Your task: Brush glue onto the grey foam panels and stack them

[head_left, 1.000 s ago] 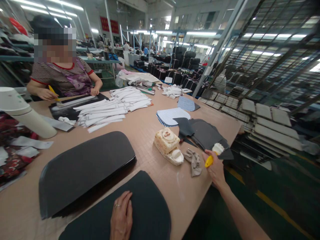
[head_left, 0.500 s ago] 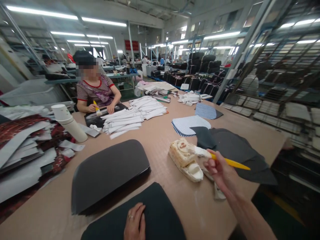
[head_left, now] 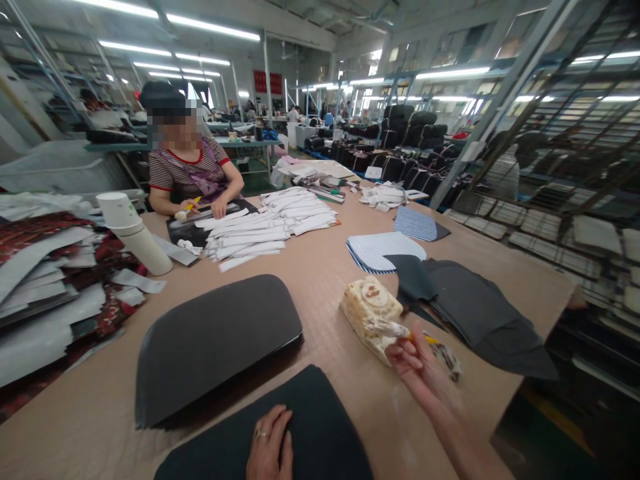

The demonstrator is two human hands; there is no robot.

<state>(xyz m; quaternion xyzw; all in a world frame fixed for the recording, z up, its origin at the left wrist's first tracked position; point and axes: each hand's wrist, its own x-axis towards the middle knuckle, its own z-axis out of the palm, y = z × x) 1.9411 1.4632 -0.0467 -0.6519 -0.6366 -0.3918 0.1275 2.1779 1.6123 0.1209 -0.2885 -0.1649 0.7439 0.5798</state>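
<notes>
My left hand (head_left: 270,443) lies flat, fingers stretched out and a ring on one of them, on a dark green-black fabric piece (head_left: 315,427) at the table's near edge. In my right hand (head_left: 417,367) is a yellow-handled brush (head_left: 393,329), gripped near its whitish, coated bristle end. That bristle end is at the opening of a cream, crust-covered glue container (head_left: 360,310), though whether it dips inside I cannot tell. Left of the container sits a stack of dark grey rounded panels (head_left: 220,340).
Dark fabric pieces (head_left: 480,313) and striped pieces (head_left: 383,248) lie at the right. Across the table (head_left: 320,280) a co-worker (head_left: 190,170) handles another brush beside white strips (head_left: 275,223). Paper cups (head_left: 135,233) and piled scraps (head_left: 55,293) are at the left.
My right hand has moved left and down, bringing the brush's bristles lower against the container's near side. The left hand stays on the dark fabric. The co-worker's brush has shifted slightly.
</notes>
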